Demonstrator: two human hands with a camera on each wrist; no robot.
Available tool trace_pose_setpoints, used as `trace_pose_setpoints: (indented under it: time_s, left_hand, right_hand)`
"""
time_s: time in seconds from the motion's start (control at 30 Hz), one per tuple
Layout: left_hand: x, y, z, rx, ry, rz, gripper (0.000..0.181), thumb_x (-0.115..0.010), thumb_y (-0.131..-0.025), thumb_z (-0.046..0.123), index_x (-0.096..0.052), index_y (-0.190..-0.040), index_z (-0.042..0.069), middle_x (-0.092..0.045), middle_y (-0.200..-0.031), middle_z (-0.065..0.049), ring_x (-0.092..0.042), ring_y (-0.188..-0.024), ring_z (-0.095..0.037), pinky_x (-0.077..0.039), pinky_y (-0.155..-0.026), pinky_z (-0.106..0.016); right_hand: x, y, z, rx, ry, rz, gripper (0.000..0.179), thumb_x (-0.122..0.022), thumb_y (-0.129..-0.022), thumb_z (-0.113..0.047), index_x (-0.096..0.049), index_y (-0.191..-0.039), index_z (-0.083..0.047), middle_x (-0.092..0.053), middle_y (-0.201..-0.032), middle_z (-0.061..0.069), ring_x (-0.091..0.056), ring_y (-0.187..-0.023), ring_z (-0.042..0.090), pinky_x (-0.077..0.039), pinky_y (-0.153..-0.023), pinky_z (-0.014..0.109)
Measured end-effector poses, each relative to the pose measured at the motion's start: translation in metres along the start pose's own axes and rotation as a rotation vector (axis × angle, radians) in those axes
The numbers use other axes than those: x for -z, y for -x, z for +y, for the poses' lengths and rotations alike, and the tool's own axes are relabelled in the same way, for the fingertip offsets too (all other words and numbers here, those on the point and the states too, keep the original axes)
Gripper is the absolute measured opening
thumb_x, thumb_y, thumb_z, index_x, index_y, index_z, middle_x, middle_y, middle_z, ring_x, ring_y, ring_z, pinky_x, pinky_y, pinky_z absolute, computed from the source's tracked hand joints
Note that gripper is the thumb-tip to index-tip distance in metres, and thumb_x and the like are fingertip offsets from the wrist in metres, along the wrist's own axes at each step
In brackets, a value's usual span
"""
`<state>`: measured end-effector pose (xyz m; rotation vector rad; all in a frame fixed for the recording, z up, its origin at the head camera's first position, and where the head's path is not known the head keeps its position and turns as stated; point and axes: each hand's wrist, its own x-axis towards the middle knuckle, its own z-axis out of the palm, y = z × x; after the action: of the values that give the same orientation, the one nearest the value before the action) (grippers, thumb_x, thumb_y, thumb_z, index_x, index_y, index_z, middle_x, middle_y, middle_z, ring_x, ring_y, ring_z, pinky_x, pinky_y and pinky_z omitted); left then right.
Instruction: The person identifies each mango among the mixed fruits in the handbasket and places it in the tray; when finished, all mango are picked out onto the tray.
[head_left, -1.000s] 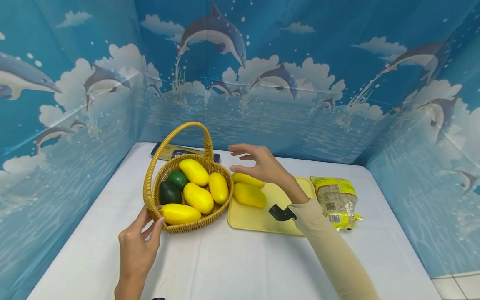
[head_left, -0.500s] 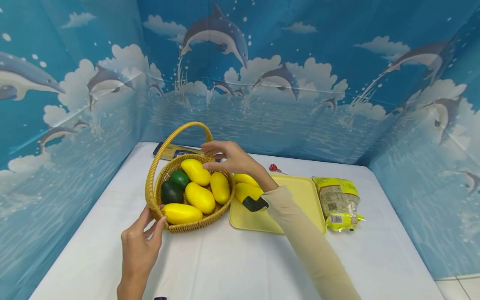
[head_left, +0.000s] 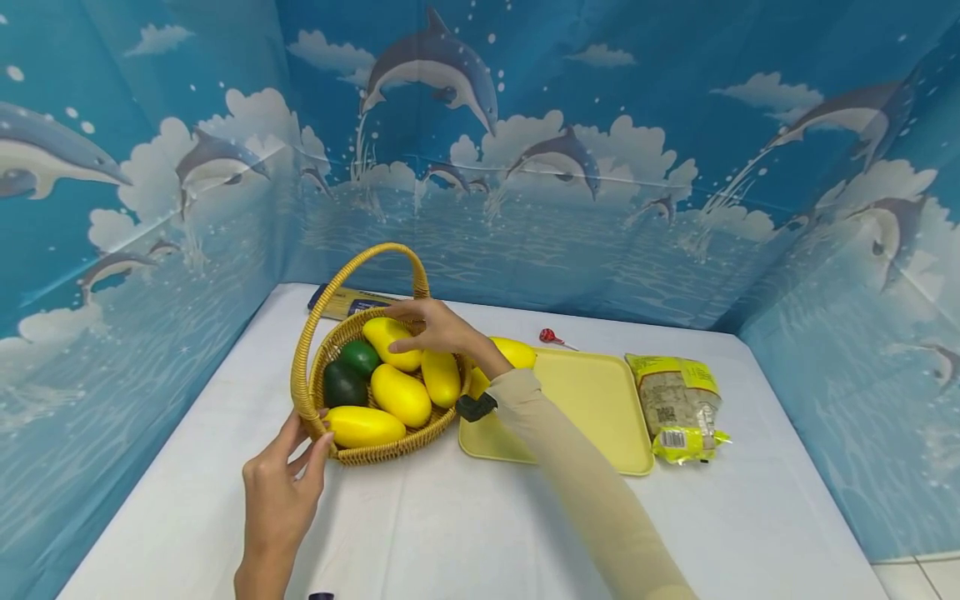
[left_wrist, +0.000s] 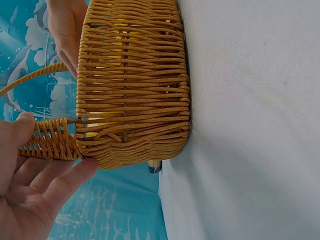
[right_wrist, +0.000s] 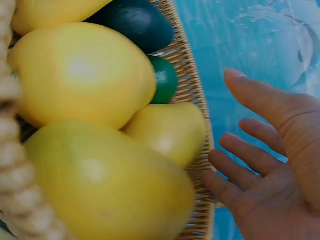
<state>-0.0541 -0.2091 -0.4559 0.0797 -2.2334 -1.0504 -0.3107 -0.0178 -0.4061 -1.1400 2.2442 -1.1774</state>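
Note:
A wicker basket (head_left: 397,452) holds several yellow mangoes (head_left: 401,396) and two dark green avocados (head_left: 344,384). My left hand (head_left: 279,492) pinches the near base of its handle; in the left wrist view the thumb lies on one side of the wicker handle (left_wrist: 50,139) and the fingers on the other. Over the far right part of the basket, my right hand (head_left: 433,327) has its thumb and fingers spread around the far mango (head_left: 384,335), partly covering it. The right wrist view shows the right hand's fingers (right_wrist: 245,155) apart beside the basket rim, gripping nothing.
Right of the basket lies a yellow tray (head_left: 592,417) with two more mangoes (head_left: 516,352), partly behind my right wrist. A plastic bag of grain-like food (head_left: 675,404) sits beyond it. A red lollipop (head_left: 550,336) and a spaghetti packet (head_left: 339,304) lie at the back.
My right hand has moved left from above the tray to low over the basket's far mango. The lollipop, earlier hidden behind the arm, shows. My left hand stays at the handle.

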Motion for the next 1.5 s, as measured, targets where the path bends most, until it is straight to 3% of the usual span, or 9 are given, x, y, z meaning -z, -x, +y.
trace_pose_setpoints:
  time_s: [0.33,0.6,0.87,1.1,1.33,1.5]
  left_hand:
    - [0.001,0.000,-0.001,-0.006,-0.012,0.001,0.056,-0.083,-0.091,-0.006,-0.063,-0.144,-0.006,-0.077,-0.127,-0.019,-0.076,-0.113,-0.042,-0.065,-0.077,-0.034]
    - [0.002,0.001,-0.001,0.002,-0.017,0.010,0.058,-0.084,-0.090,-0.007,-0.063,-0.144,-0.005,-0.077,-0.127,-0.019,-0.076,-0.113,-0.042,-0.065,-0.075,-0.034]
    - [0.002,0.000,0.000,0.008,-0.020,0.007,0.059,-0.084,-0.090,-0.006,-0.063,-0.145,-0.005,-0.077,-0.127,-0.019,-0.076,-0.113,-0.042,-0.065,-0.074,-0.034]
    - [0.003,0.000,-0.001,0.005,-0.014,0.005,0.059,-0.084,-0.090,-0.006,-0.063,-0.145,-0.005,-0.077,-0.127,-0.019,-0.076,-0.113,-0.042,-0.065,-0.073,-0.032]
    - [0.001,0.000,-0.002,-0.002,-0.009,-0.001,0.057,-0.084,-0.090,-0.006,-0.064,-0.144,-0.005,-0.077,-0.127,-0.018,-0.076,-0.114,-0.041,-0.066,-0.073,-0.034]
    - [0.001,0.000,-0.001,0.003,-0.009,-0.005,0.058,-0.084,-0.091,-0.005,-0.063,-0.145,-0.004,-0.077,-0.128,-0.018,-0.076,-0.114,-0.041,-0.066,-0.074,-0.035]
  right_hand:
    - [-0.014,-0.012,0.006,-0.058,0.243,-0.017,0.063,-0.081,-0.100,-0.017,-0.055,-0.156,-0.006,-0.056,-0.160,0.011,-0.052,-0.149,0.027,-0.050,-0.122,0.033]
    - [-0.024,-0.021,-0.004,-0.072,0.378,-0.016,0.056,-0.078,-0.099,-0.002,-0.059,-0.151,0.000,-0.058,-0.157,0.017,-0.053,-0.147,0.030,-0.053,-0.120,0.038]
    - [-0.032,-0.023,-0.011,-0.173,0.421,-0.060,0.061,-0.077,-0.099,0.001,-0.056,-0.156,-0.006,-0.050,-0.164,0.013,-0.042,-0.155,0.031,-0.050,-0.123,0.041]
    - [-0.029,-0.027,-0.016,-0.218,0.458,-0.125,0.068,-0.081,-0.097,-0.005,-0.053,-0.159,-0.008,-0.053,-0.162,0.010,-0.045,-0.151,0.029,-0.054,-0.118,0.038]
    - [-0.031,-0.028,-0.016,-0.266,0.446,-0.103,0.069,-0.085,-0.095,-0.009,-0.055,-0.158,-0.009,-0.055,-0.159,0.010,-0.047,-0.147,0.028,-0.054,-0.117,0.036]
    - [-0.032,-0.027,-0.014,-0.249,0.419,-0.096,0.067,-0.084,-0.095,-0.008,-0.056,-0.157,-0.008,-0.055,-0.159,0.009,-0.049,-0.146,0.027,-0.054,-0.117,0.037]
